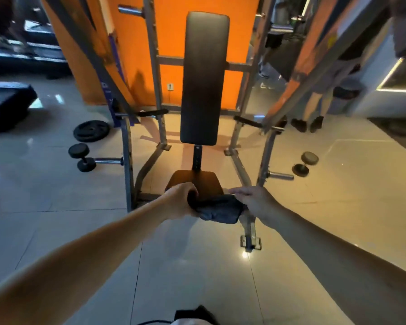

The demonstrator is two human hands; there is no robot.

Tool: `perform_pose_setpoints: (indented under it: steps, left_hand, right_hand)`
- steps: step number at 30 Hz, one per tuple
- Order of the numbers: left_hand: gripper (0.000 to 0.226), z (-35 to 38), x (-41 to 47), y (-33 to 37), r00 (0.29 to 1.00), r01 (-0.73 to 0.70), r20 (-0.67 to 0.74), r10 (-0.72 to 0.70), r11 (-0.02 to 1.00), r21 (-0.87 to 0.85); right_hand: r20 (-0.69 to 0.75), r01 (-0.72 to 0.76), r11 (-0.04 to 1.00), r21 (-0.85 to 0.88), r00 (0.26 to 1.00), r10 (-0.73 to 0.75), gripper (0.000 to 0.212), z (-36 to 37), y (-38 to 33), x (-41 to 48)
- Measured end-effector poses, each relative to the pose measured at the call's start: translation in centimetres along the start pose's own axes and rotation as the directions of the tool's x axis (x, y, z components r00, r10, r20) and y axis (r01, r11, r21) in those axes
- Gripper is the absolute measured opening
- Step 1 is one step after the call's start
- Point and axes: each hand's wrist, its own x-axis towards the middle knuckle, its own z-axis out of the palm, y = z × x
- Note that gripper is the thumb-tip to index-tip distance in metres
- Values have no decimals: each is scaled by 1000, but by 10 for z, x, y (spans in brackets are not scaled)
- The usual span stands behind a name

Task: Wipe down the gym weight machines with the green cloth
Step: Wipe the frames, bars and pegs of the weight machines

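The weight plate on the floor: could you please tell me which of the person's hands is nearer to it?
Left. The left hand grips the cloth at the end toward the weight plate; the right hand is at its far end.

Left hand grips cloth end, right hand covers other end, just before seat; backrest upright behind; dumbbells on floor.

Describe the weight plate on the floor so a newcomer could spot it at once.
Start at the machine with the tall black back pad, in front of the orange wall. On the tiled floor to its left lies the weight plate. It is a flat black disc, unlike the dumbbell just nearer you, which has two round heads.
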Motion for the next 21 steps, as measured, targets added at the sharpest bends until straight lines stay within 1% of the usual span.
perform_pose_setpoints:
  steps: [1, 2, 3, 4, 5, 6, 8, 11, 13, 15, 17, 18, 19, 21]
  left_hand:
    - [41, -12, 11, -4, 997, 19, -77, -16, 999, 34]
    - [34, -24, 21, -6, 988, 41, -149, -34, 998, 39]
    - [26, -38, 28, -6, 978, 62, -201, -57, 998, 19]
    - [17, -51, 36, -7, 969, 87, -231, -84, 996, 4]
    - [13, -64, 41, -8, 962, 112, -250, -108, 994, 3]
    - [14, -76, 46, -9, 954, 143, -268, -136, 990, 5]
    - [23, -98, 53, -12, 924, 209, -316, -215, 977, -51]
    - [28, -127, 57, -10, 835, 259, -432, -342, 936, -240]
    - [29, -146, 56, -6, 751, 273, -519, -409, 907, -320]
    - [30, -164, 52, 1, 677, 260, -581, -451, 886, -384]
    - [29, -180, 48, 12, 627, 213, -631, -457, 880, -425]
    - [29, -189, 45, 16, 619, 164, -638, -458, 870, -465]
    - [29, -198, 42, 20, 625, 88, -637, -451, 852, -516]
    - [24, -218, 34, 30, 650, -65, -639, -412, 807, -587]
  right_hand:
    - [79, 37, 999, -9, 996, -36, 20, -3, -12, 12]
    - [141, 77, 994, -82, 988, -65, 25, -6, -24, 26]
    - [179, 131, 970, -203, 979, -95, 27, -8, -37, 39]
    - [188, 185, 926, -328, 974, -127, 24, -9, -50, 55]
    - [177, 222, 886, -407, 971, -162, 16, -7, -62, 71]
    - [177, 256, 863, -436, 964, -197, 12, -5, -75, 85]
    - [218, 340, 833, -437, 938, -269, 18, 2, -103, 111]
    - [295, 421, 848, -323, 896, -333, 22, 16, -148, 132]
    - [291, 448, 862, -237, 879, -377, 26, 28, -180, 139]
    - [277, 447, 884, -134, 874, -400, 26, 41, -212, 143]
    - [276, 476, 877, -67, 854, -442, 24, 51, -244, 142]
    - [293, 491, 871, -19, 835, -465, 22, 54, -258, 141]
    - [331, 492, 868, 66, 810, -484, 19, 56, -272, 139]
    - [420, 433, 876, 214, 769, -482, 21, 57, -297, 138]
